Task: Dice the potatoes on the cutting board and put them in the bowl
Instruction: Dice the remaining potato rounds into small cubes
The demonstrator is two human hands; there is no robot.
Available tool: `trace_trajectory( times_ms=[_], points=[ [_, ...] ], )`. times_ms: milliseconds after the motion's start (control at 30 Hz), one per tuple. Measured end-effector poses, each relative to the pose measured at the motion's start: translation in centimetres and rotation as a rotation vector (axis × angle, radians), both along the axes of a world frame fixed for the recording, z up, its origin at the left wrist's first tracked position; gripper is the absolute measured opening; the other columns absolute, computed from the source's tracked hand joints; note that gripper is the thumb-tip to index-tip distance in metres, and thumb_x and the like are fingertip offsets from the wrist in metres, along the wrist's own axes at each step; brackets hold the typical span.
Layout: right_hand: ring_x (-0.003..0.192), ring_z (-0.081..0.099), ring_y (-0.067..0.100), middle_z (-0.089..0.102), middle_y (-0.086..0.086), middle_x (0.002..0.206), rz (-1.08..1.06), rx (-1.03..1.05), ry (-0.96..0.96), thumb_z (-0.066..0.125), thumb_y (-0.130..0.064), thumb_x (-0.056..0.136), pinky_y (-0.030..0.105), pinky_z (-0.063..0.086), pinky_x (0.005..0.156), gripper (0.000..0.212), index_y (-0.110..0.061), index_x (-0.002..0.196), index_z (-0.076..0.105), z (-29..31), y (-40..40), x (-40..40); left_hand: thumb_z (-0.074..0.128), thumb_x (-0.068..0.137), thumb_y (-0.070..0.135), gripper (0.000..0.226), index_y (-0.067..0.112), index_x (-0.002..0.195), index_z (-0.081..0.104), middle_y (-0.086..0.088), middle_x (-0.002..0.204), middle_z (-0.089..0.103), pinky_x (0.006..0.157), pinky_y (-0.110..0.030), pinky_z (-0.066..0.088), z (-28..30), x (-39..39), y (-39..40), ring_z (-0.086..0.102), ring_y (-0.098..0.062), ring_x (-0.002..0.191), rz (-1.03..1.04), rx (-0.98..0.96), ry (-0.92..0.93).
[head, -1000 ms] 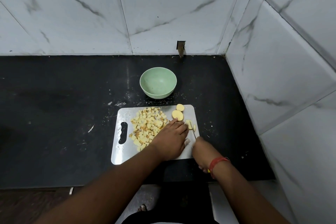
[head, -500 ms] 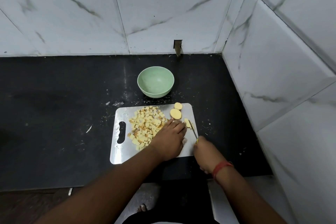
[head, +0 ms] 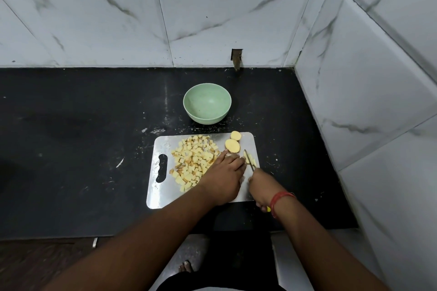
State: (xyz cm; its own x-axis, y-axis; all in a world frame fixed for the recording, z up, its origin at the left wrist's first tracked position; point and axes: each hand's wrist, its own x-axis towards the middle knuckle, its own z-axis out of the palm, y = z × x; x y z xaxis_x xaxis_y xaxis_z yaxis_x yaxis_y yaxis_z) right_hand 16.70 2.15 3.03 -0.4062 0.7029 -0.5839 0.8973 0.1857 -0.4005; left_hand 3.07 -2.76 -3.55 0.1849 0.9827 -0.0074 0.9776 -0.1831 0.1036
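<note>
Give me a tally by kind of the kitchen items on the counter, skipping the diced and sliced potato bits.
Bowl, green: 1
Cutting board: 1
Knife: 1
Round potato pieces: 2
Total: 5

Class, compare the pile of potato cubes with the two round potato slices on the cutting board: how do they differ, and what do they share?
The potato cubes are many small blocks; the round slices are just two flat discs. The cubes are heaped on the left and middle of the cutting board; the slices lie at its far right corner. Some cubes show brownish sides; the slices look evenly pale yellow. Both are potato, both lie on the board, and neither is in the bowl.
</note>
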Motion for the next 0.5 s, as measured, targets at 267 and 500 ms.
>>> trace_trajectory(
  times_ms=[267,500],
  points=[
    [0.055,0.046,0.014,0.044,0.002,0.069,-0.043,-0.044,-0.004,0.037,-0.01,0.099,0.026,0.043,0.05,0.032,-0.022,0.071,0.028,-0.7,-1.5,1.3,0.031,0.105,0.029,0.054,0.009,0.155,0.04,-0.008,0.158,0.039,0.125,-0.047,0.0,0.0,0.3,-0.1,0.026,-0.029,0.149,0.016,-0.027,0.046],
    [0.054,0.046,0.013,0.045,0.003,0.07,-0.042,-0.079,-0.034,0.036,-0.011,0.1,0.025,0.044,0.05,0.034,-0.024,0.07,0.027,-1.1,-2.9,3.4,0.031,0.105,0.028,0.056,0.011,0.158,0.034,-0.006,0.162,0.032,0.127,-0.047,-0.001,0.6,0.5,-0.1,0.02,-0.027,0.152,0.027,-0.053,0.046]
  ],
)
